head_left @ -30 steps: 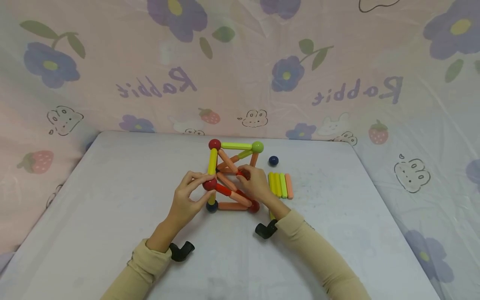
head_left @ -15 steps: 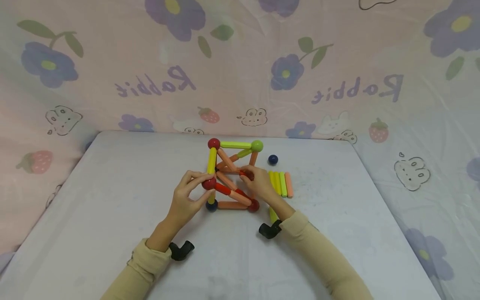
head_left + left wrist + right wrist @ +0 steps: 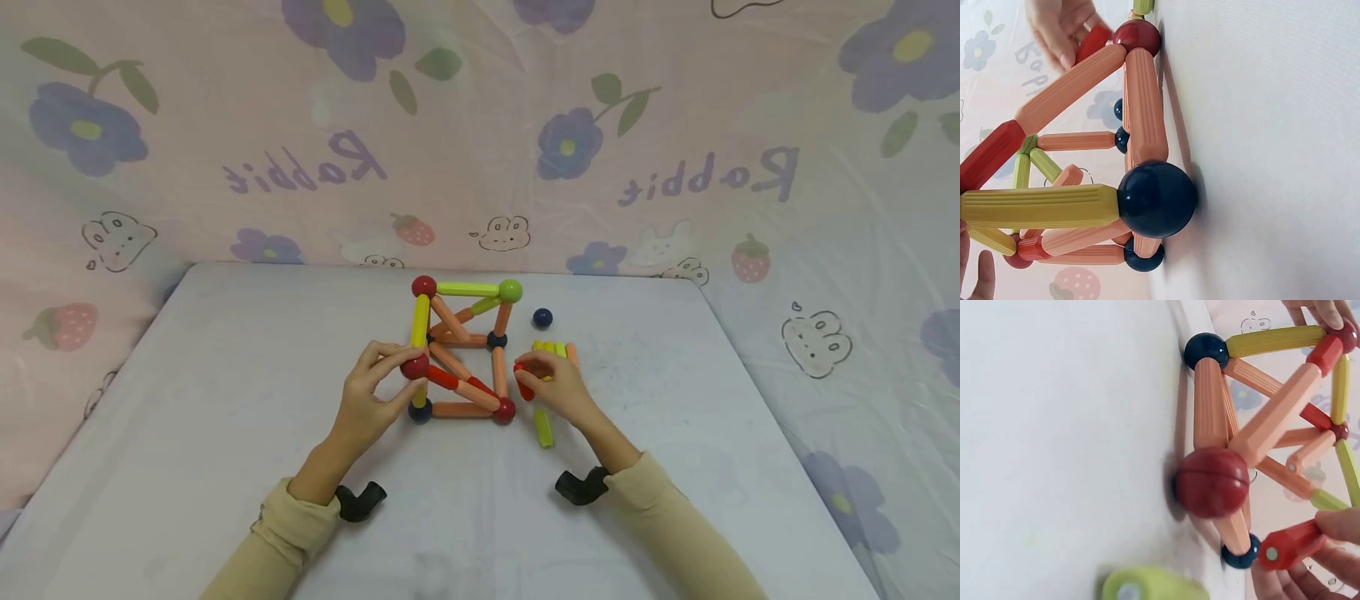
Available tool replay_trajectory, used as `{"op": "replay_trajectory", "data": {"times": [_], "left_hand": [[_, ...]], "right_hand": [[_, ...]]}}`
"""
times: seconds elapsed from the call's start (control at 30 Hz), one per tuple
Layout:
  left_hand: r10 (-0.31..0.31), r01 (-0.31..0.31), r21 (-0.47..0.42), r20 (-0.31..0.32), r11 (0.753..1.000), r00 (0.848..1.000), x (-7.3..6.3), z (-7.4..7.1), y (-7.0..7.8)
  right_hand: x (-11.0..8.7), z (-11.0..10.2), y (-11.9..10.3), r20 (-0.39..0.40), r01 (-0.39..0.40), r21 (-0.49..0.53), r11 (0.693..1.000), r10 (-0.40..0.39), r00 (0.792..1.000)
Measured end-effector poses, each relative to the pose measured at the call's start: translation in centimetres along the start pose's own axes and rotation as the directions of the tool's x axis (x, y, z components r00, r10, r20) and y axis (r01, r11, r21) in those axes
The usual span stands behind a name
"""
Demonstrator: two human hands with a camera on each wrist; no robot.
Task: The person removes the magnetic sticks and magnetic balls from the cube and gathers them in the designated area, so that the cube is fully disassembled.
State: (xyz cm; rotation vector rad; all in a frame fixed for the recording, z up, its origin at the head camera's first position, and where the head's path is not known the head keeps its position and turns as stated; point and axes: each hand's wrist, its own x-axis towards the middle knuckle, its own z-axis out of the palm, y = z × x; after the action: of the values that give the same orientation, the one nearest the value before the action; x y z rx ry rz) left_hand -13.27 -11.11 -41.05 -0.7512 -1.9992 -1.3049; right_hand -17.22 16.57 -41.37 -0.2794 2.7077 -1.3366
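A frame of magnetic sticks and balls (image 3: 465,409) stands mid-table. My left hand (image 3: 371,390) pinches the dark red ball (image 3: 415,366) at its upper front-left corner, where a yellow stick (image 3: 1041,206) and a red-and-orange diagonal meet. Just right of the frame, my right hand (image 3: 562,387) holds a short red stick (image 3: 1291,545) between thumb and fingers, its round end facing the right wrist camera. From the upper back-left red ball (image 3: 423,287), an orange stick (image 3: 450,318) slants down into the frame with its lower end free. A green ball (image 3: 510,291) tops the back-right corner.
Several yellow, green and orange sticks (image 3: 573,355) lie in a row right of the frame, partly behind my right hand. A lone yellow-green stick (image 3: 543,428) lies nearer. Behind the row sits a dark blue ball (image 3: 542,317). A printed curtain (image 3: 465,167) hangs behind the table.
My right hand has moved right, out of the frame, taking the short red stick away from the slanting orange stick's end. My left hand keeps its pinch on the red ball.
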Motion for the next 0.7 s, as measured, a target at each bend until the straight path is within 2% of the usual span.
{"op": "replay_trajectory", "data": {"times": [0.17, 0.37, 0.57, 0.7], "left_hand": [[0.0, 0.0, 0.003, -0.003, 1.0, 1.0, -0.1, 0.0, -0.1], [-0.014, 0.014, -0.006, 0.002, 1.0, 1.0, -0.2, 0.2, -0.4], [-0.04, 0.04, 0.001, 0.014, 0.999, 0.999, -0.3, 0.2, -0.3], [-0.059, 0.059, -0.002, 0.016, 0.998, 0.998, -0.3, 0.0, -0.3]], "right_hand": [[-1.1, -1.0, 1.4, 0.016, -0.056, 0.004, 0.998, 0.056, 0.998], [-2.4, -1.9, 2.7, 0.021, -0.107, -0.062, 0.992, 0.108, 0.994], [-3.4, -2.1, 4.0, 0.031, -0.195, -0.096, 0.976, 0.199, 0.98], [-3.8, -2.0, 4.5, 0.048, -0.205, -0.078, 0.976, 0.209, 0.977]]}}
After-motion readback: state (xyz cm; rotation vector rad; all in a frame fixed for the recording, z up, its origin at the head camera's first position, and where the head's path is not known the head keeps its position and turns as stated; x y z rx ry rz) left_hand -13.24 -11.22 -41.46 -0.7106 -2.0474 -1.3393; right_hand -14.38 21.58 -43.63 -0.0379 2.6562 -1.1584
